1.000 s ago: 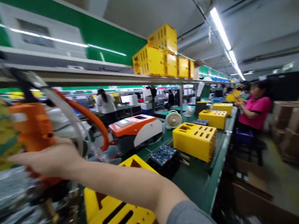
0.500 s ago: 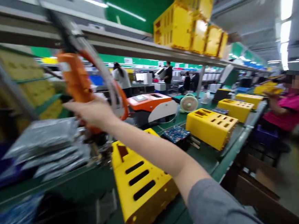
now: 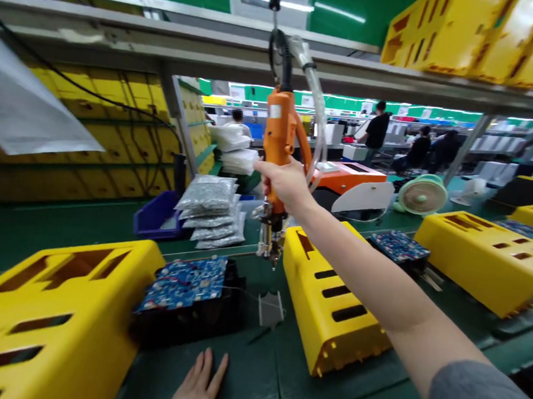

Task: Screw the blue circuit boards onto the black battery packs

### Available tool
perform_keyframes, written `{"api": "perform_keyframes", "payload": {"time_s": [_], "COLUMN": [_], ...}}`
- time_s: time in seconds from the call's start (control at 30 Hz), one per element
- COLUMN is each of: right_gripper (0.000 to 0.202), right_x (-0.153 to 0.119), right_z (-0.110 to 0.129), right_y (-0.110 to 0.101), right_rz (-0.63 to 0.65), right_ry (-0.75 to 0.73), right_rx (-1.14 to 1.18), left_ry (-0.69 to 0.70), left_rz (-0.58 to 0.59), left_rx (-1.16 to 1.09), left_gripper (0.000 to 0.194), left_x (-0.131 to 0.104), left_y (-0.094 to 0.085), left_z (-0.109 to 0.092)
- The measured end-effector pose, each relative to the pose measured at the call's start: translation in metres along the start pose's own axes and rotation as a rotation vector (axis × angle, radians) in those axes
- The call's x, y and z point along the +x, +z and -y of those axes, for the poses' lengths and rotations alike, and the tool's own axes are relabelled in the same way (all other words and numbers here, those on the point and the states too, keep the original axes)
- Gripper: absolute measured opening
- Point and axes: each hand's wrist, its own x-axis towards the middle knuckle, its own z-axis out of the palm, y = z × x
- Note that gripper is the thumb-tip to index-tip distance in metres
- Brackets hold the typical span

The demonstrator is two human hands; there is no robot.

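My right hand (image 3: 286, 182) is wrapped round the orange body of a hanging power screwdriver (image 3: 279, 123), which has a clear hose and a metal tip pointing down. Its tip is above the green bench, left of a yellow slotted housing (image 3: 327, 302). Below and to the left, a blue circuit board (image 3: 193, 283) rests on a black base. My left hand (image 3: 196, 384) lies on the dark green surface in front of that board, fingers stretched out, holding nothing. To its left stands another yellow housing (image 3: 55, 306). A small grey plate (image 3: 271, 309) lies beside the black base.
Silvery bags (image 3: 210, 210) are stacked behind the board, beside a blue bin (image 3: 157, 215). A green fan (image 3: 422, 194) and an orange-and-white machine (image 3: 355, 188) stand at the back. More yellow housings (image 3: 487, 260) line the right. A metal shelf (image 3: 213, 51) crosses above.
The view has swung to the left. The screwdriver, still in my right hand, now hangs nearly upright instead of tilted. My left hand has come into view at the bottom.
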Motion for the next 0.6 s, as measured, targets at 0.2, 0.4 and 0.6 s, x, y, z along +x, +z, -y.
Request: {"api": "perform_keyframes", "payload": {"time_s": [0.2,0.4,0.6], "right_gripper": [0.016,0.018,0.017], "right_x": [-0.005,-0.01,-0.011], "right_z": [-0.004,-0.006,-0.006], "right_y": [0.008,0.004,0.001], "right_rz": [-0.002,-0.007,-0.022], "right_ry": [-0.036,-0.04,-0.036], "right_rx": [0.015,-0.009,-0.038], "left_ry": [-0.052,-0.161,-0.379], "left_rz": [-0.019,-0.506,-1.002], "left_rx": [-0.127,-0.342,-0.413], "left_gripper": [0.091,0.049,0.077], "left_x": [-0.013,-0.014,0.005], "left_y": [-0.01,-0.017,-0.039], "left_z": [-0.012,0.018,0.047]}}
